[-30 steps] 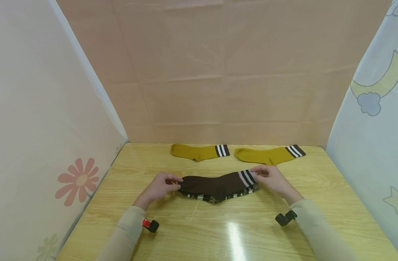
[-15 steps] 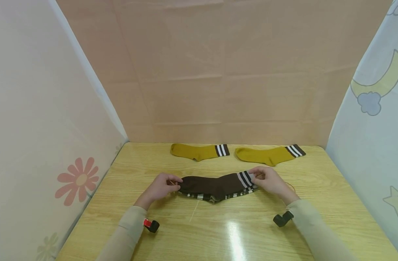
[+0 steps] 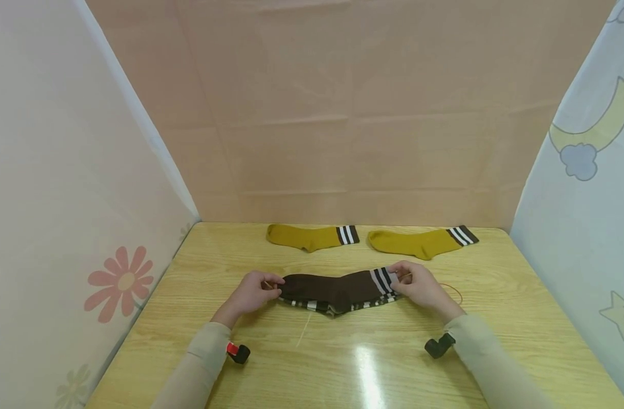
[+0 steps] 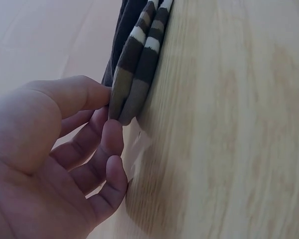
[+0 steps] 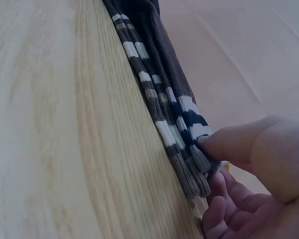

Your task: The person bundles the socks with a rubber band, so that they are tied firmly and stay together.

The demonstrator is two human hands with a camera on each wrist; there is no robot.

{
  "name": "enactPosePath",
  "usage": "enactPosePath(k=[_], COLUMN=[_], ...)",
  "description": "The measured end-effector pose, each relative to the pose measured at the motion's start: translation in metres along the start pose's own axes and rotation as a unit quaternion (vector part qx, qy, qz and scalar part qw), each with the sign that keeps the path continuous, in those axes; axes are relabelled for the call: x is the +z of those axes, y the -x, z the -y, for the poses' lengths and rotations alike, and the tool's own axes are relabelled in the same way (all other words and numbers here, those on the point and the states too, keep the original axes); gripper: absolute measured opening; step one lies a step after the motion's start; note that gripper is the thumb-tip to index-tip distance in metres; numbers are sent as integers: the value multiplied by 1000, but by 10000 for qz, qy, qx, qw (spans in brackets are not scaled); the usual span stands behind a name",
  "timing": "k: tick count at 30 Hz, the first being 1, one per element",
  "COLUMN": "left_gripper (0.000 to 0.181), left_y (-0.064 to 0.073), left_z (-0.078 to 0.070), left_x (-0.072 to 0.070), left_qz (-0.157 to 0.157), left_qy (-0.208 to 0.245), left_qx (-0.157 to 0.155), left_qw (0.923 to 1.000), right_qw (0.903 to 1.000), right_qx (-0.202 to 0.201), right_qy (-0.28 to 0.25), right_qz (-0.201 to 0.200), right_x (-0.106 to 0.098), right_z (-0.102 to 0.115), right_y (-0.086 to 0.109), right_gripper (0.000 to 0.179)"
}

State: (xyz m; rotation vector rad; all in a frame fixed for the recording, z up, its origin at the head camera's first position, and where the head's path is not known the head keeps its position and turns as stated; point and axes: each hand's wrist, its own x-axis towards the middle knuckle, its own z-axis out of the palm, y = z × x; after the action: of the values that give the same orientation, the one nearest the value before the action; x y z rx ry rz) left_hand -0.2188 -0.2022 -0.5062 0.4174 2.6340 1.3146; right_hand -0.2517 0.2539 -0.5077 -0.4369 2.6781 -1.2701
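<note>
A dark brown sock (image 3: 312, 288) with a grey-and-black striped cuff lies flat on top of patterned striped socks (image 5: 164, 129), all stacked lengthwise on the table. My left hand (image 3: 253, 292) pinches the toe end of the stack between thumb and fingers. At the cuff end, my right hand (image 3: 418, 284) pinches the layers, its thumb on the striped cuff and its fingers curled beneath. In the left wrist view the toes of two patterned socks (image 4: 132, 74) sit between thumb and fingertips. A thin orange loop (image 3: 461, 295) shows beside the right wrist.
Two mustard socks with dark, white-striped cuffs lie along the back of the table, a left one (image 3: 307, 238) and a right one (image 3: 414, 243). A pinkish-tan sheet (image 3: 342, 142) rises behind the wooden table (image 3: 302, 369). Patterned cloth walls flank both sides.
My right hand has shifted slightly left over the cuff end, and the thin orange loop has come into view by its wrist. The left hand has hardly moved.
</note>
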Motion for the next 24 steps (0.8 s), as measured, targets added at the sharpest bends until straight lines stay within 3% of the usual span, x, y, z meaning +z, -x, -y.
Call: enactPosePath(k=[17,24], left_gripper=[21,22], left_y=[-4,-6], left_z=[0,0], left_x=[-2,-2], left_qz=[-232,-240], left_qy=[-99,-62], left_qx=[-149,-66], left_qw=[9996,9997], right_qw=[9999,9998], right_qx=[-86,-105], right_qy=[54,180], right_qz=[-7,24], right_x=[5,2], right_z=[3,4], right_y=[0,1], right_gripper=[33,33])
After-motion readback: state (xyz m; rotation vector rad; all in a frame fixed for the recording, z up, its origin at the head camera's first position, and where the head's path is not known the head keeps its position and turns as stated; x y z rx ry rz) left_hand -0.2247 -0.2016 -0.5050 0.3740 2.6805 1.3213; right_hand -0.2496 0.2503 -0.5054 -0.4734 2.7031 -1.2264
